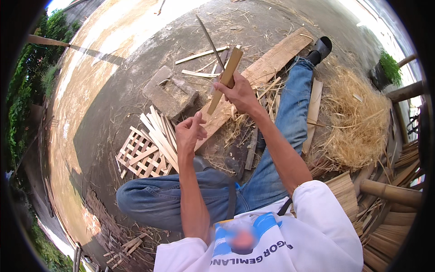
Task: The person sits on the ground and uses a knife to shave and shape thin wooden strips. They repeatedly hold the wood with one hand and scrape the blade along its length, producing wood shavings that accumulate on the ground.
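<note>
Head view: bare concrete (113, 86) lies open left of the plank (267, 68), which bamboo scraps and straw (358, 118) crowd. Left hand (189, 132), nearer than the plank, is loosely curled, holding nothing. Right hand (240, 93) grips a bamboo stick (226, 77) and thin blade (209, 41) above it.

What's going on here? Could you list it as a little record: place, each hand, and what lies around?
place: outdoors, person seated on bare ground
right hand: raised, gripping a bamboo strip and a thin dark blade
left hand: open, holding nothing, just below the strip's lower end
legs: in blue jeans, right leg stretched out
under the hands: long plank, flat block
left of knee: woven lattice, bundle of slats
right side: pile of shavings, bamboo poles
</note>
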Demonstrator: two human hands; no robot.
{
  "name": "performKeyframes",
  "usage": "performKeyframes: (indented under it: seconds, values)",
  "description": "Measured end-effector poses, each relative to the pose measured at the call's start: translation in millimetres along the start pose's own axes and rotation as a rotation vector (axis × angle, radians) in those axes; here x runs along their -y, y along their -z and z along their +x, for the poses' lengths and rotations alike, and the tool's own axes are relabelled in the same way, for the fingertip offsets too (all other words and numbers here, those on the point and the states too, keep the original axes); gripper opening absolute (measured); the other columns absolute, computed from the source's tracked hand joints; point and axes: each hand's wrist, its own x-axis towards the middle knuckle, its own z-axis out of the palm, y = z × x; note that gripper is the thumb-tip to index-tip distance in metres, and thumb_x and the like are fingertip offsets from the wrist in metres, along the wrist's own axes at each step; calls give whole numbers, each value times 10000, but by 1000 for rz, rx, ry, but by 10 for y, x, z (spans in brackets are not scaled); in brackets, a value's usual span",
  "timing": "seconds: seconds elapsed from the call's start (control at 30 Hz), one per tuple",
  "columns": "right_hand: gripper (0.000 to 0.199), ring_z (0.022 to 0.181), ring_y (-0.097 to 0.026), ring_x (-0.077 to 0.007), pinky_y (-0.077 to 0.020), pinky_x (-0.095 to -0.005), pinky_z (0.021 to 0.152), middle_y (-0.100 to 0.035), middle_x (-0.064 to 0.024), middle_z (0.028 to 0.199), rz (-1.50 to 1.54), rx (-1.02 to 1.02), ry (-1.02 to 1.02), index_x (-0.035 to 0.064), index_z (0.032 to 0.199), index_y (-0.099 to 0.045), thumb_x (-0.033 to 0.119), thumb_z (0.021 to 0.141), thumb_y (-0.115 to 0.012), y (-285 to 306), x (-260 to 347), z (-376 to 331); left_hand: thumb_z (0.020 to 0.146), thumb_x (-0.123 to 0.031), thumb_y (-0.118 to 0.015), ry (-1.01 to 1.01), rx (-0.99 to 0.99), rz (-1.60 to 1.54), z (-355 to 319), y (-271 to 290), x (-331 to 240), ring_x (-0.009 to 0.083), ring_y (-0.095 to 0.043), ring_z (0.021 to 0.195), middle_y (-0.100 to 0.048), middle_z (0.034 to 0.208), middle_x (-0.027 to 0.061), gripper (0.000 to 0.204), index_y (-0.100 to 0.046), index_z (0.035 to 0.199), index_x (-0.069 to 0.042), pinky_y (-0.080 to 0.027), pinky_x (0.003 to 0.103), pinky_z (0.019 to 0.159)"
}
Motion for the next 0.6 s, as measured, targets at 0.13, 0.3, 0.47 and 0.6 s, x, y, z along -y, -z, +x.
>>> performKeyframes:
  seconds: [0.13,0.3,0.47,0.6]
  values:
    - [389,818,-658,-395,-531,-467,767,-670,-183,858,-450,257,157,31,1045,-530,276,886,-786,-4,31,52,950,-292,-751,-564,-191,47,-192,-251,-585,162,-705,967,-748,1045,101,384,-694,1220,-26,-582,297,848]
    - [476,868,-665,-431,-522,-516,797,-684,-193,913,-502,317,356,7,1075,-526,344,870,-793,-294,-54,9,996,-146,-680,-648,-49,25,-1,-65,-496,208,-709,1025,-732,1162,108,332,-664,1302,-18,-579,328,914]
    - [526,695,-658,-272,-537,-414,652,-611,-128,758,-280,124,-131,2,970,-526,489,931,-720,-397,-361,-408,1026,-163,-636,-546,-515,-391,155,-77,-143,215,-716,1024,-722,1158,142,342,-638,1320,12,-612,335,884]
    - [511,502,-606,-169,-484,-350,465,-586,-77,664,171,-20,-509,-18,960,-544,487,1010,-603,-600,-1039,-1194,1048,-193,-603,-522,-705,-505,348,-38,108,247,-717,1037,-693,1213,173,387,-594,1390,-12,-623,366,850]
